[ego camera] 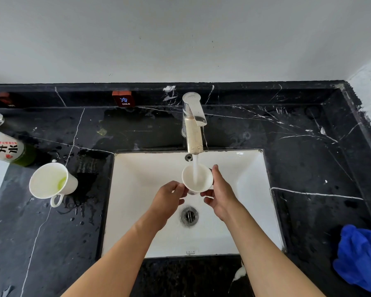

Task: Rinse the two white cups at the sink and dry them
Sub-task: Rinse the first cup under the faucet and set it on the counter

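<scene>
A white cup (199, 179) is held upright over the white sink (141, 179), directly under the faucet (193, 123), and a stream of water runs into it. My left hand (169, 196) grips its near left side. My right hand (220, 195) wraps its right side, fingers up along the wall. A second white cup (49, 182) with a handle stands on the wet black counter to the left of the sink, with a little yellow-green liquid inside.
A blue cloth (362, 258) lies bunched on the counter at the right. A labelled bottle (7, 148) lies at the far left edge. The sink drain (189, 215) is below my hands. A "COLD" tag (124, 99) sits on the back ledge.
</scene>
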